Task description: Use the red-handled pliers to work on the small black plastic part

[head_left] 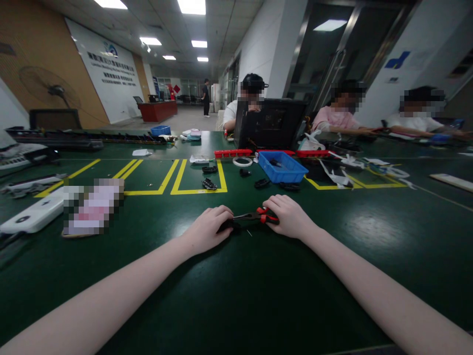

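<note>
My right hand (286, 216) is closed around the red handles of long-nose pliers (254, 216). Their dark jaws point left and reach my left hand (211, 228). The fingers of that hand pinch a small black part (229, 225), mostly hidden by them, so its kind does not show. Jaws and black part meet at the left fingertips; whether the jaws grip it I cannot tell. A thin pale sliver (250, 232) lies on the green tabletop (236, 296) just below the pliers.
Beyond my hands stands a blue bin (283, 167), with small black parts (209, 184) and a white ring (242, 161) nearby. A white power strip-like device (37, 214) lies left. A large black case (271, 124) stands opposite, a person (231, 113) behind it. More people sit at right.
</note>
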{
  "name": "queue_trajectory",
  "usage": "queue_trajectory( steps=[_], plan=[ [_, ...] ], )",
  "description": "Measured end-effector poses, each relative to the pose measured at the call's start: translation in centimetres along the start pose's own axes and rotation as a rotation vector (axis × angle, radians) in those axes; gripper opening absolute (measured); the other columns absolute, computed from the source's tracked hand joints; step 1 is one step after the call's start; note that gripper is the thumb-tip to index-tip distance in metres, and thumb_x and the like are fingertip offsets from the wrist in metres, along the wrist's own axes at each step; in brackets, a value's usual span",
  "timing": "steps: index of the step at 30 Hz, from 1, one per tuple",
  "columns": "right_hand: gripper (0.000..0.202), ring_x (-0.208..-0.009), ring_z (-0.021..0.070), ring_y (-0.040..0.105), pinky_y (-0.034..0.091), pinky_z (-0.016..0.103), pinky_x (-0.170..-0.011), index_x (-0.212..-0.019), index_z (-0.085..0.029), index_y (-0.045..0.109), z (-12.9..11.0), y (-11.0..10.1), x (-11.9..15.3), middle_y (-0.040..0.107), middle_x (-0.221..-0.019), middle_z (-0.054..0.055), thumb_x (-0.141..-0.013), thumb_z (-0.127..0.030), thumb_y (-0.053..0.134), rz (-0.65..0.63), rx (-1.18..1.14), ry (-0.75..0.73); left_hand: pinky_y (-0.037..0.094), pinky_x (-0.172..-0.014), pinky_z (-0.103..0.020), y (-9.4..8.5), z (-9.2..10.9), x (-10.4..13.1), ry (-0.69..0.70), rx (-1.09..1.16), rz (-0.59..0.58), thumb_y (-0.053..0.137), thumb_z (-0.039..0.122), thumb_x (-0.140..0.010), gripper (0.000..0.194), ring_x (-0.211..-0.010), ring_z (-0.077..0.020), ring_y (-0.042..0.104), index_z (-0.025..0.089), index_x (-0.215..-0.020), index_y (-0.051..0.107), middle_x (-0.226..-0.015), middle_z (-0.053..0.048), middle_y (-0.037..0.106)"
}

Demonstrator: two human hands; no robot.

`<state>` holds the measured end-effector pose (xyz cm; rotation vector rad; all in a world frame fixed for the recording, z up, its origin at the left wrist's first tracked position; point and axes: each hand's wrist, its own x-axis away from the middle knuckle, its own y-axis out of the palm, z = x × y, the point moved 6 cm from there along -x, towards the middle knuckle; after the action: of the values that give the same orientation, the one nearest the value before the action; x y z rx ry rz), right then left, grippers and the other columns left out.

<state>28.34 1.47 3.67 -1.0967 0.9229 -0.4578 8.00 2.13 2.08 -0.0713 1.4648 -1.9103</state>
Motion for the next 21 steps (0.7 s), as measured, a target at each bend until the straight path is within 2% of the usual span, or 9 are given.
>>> queue_trajectory(
  steps=[9,18,21],
  plan=[
    [0.028,-0.083,0.0249,0.054,0.041,0.036,-0.075,-0.098,-0.013,0.061,-0.16,-0.18,0.00,0.062,-0.093,0.013,-0.072,-0.022,0.065,0.020,0.021,0.005,0.045,-0.084,-0.036,0.16,-0.20,0.00,-0.012,-0.054,-0.017,0.061,0.022,-0.090,0.012,-0.099,-0.0206,0.059,0.019,-0.102,0.061,-0.113,-0.004,0.062],
    [0.039,-0.093,0.0270,0.059,0.047,0.039,-0.080,-0.113,-0.013,0.058,-0.03,-0.10,0.24,0.064,-0.111,0.013,-0.075,-0.021,0.064,0.039,-0.028,0.012,0.041,-0.084,-0.036,-0.09,-0.13,-0.02,-0.033,-0.102,0.011,0.062,0.024,-0.090,0.011,-0.096,-0.0200,0.059,0.020,-0.101,0.062,-0.107,-0.002,0.064],
    [0.039,-0.092,0.0265,0.060,0.049,0.039,-0.081,-0.113,-0.014,0.058,0.02,0.00,0.30,0.063,-0.112,0.013,-0.075,-0.020,0.064,0.043,-0.048,0.006,0.040,-0.084,-0.036,-0.18,-0.06,0.01,-0.034,-0.118,0.027,0.062,0.024,-0.091,0.011,-0.096,-0.0199,0.059,0.020,-0.100,0.062,-0.105,-0.002,0.065]
  ],
)
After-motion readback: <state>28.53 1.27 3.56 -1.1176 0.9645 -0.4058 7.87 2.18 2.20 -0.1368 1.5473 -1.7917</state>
